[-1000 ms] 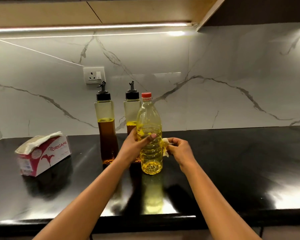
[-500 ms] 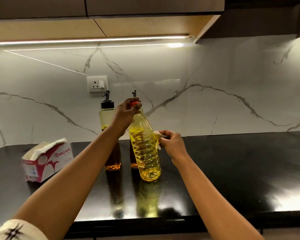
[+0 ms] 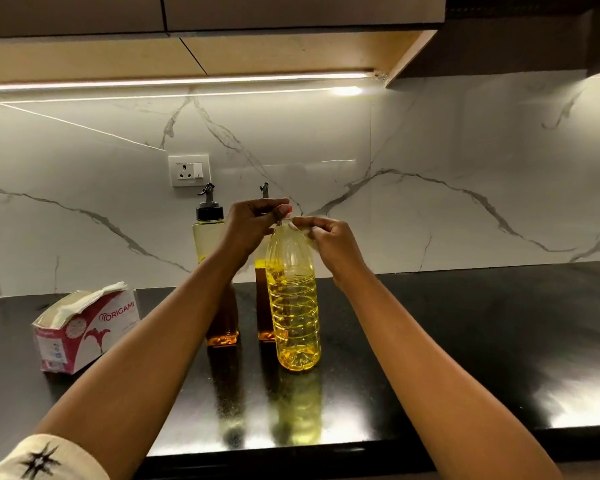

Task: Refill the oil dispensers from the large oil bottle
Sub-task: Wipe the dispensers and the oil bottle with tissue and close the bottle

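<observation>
Head view: large oil bottle (image 3: 293, 306) stood upright mid-counter (image 3: 465, 341), just in front of the two dispensers (image 3: 208, 237) nearer the back edge. Left hand (image 3: 253, 226) curled its fingers on the red cap (image 3: 289, 210). Right hand (image 3: 329, 240) pinched a pale scrap (image 3: 307, 233) at the neck. Step judged: uncapping. Next move needs the cap lifted clear and a dispenser opened.

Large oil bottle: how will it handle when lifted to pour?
Probably heavy: the large oil bottle looks two-thirds full. Its thin ribbed wall likely flexes under a squeeze. Tall and narrow on the glossy counter, it may tip if pushed high, where the left hand grips its cap and the right hand pinches a pale scrap.
</observation>
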Action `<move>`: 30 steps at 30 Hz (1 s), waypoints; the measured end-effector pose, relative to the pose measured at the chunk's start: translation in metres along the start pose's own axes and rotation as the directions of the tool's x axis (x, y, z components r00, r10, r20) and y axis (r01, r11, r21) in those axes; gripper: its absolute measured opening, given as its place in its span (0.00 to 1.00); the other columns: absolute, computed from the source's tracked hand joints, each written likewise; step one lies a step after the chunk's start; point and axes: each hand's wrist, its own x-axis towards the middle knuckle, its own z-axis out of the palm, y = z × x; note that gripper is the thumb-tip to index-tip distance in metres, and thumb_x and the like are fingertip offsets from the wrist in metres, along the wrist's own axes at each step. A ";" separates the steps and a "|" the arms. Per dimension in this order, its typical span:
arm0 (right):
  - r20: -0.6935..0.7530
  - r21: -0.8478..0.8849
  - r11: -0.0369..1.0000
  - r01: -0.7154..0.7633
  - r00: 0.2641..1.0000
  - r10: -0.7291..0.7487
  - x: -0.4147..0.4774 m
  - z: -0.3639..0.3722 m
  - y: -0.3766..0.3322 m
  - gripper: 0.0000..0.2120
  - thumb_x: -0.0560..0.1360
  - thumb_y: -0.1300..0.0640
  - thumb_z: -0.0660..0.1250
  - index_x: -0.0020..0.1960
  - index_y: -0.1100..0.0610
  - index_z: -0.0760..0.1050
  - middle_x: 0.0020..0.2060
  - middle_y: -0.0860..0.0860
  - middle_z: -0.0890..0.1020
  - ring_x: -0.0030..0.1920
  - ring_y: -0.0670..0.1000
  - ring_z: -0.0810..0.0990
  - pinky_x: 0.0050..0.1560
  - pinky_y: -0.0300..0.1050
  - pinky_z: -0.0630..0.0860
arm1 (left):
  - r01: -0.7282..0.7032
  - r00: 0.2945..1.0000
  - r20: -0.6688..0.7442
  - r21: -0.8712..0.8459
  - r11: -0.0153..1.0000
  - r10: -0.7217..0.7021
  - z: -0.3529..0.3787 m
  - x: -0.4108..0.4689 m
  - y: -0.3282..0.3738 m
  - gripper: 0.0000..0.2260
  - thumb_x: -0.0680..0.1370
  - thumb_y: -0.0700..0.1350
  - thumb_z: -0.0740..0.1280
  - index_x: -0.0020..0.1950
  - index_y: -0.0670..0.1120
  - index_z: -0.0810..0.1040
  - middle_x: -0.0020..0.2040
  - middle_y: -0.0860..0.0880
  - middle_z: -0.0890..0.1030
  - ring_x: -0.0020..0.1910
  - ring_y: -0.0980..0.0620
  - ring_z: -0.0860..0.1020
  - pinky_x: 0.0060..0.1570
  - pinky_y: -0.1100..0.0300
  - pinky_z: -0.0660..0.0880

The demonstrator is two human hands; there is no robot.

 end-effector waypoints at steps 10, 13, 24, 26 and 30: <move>0.131 -0.060 0.927 -0.369 0.918 0.374 -0.063 -0.010 0.062 0.13 0.81 0.60 0.56 0.56 0.55 0.78 0.44 0.50 0.82 0.44 0.47 0.79 0.50 0.44 0.78 | -0.034 0.999 -0.007 0.088 0.996 0.035 0.008 0.001 0.003 0.12 0.74 0.44 0.71 0.57 0.46 0.81 0.49 0.46 0.84 0.46 0.51 0.83 0.44 0.60 0.81; 0.299 -0.015 0.821 -0.571 0.781 0.549 -0.080 -0.007 0.077 0.12 0.79 0.65 0.57 0.47 0.57 0.79 0.43 0.54 0.82 0.45 0.50 0.78 0.53 0.46 0.76 | -0.037 0.999 -0.022 0.123 0.992 0.040 0.006 0.003 0.000 0.11 0.73 0.47 0.72 0.55 0.49 0.82 0.48 0.47 0.85 0.46 0.49 0.84 0.47 0.53 0.82; 0.139 0.161 0.940 -0.302 0.950 0.281 -0.011 -0.013 -0.011 0.11 0.79 0.65 0.56 0.47 0.58 0.76 0.45 0.55 0.78 0.47 0.52 0.77 0.56 0.49 0.76 | -0.039 0.999 0.012 0.104 0.994 0.038 0.006 0.002 0.005 0.09 0.75 0.44 0.71 0.54 0.50 0.82 0.48 0.47 0.84 0.47 0.52 0.83 0.42 0.62 0.81; 0.113 0.028 0.980 -0.195 0.975 0.190 0.003 -0.009 -0.020 0.11 0.78 0.65 0.59 0.56 0.59 0.77 0.49 0.55 0.79 0.51 0.53 0.78 0.56 0.48 0.78 | -0.051 0.998 0.035 0.115 0.992 0.047 0.004 0.002 0.007 0.09 0.75 0.43 0.70 0.55 0.48 0.82 0.48 0.47 0.84 0.47 0.53 0.82 0.43 0.62 0.81; 0.018 -0.301 0.945 -0.125 0.990 0.136 -0.002 -0.010 -0.002 0.12 0.77 0.59 0.64 0.60 0.57 0.78 0.51 0.52 0.81 0.46 0.50 0.79 0.44 0.42 0.78 | -0.046 0.996 0.075 0.054 0.997 0.041 0.001 -0.001 0.009 0.09 0.77 0.39 0.68 0.56 0.47 0.80 0.50 0.46 0.83 0.47 0.54 0.82 0.44 0.63 0.80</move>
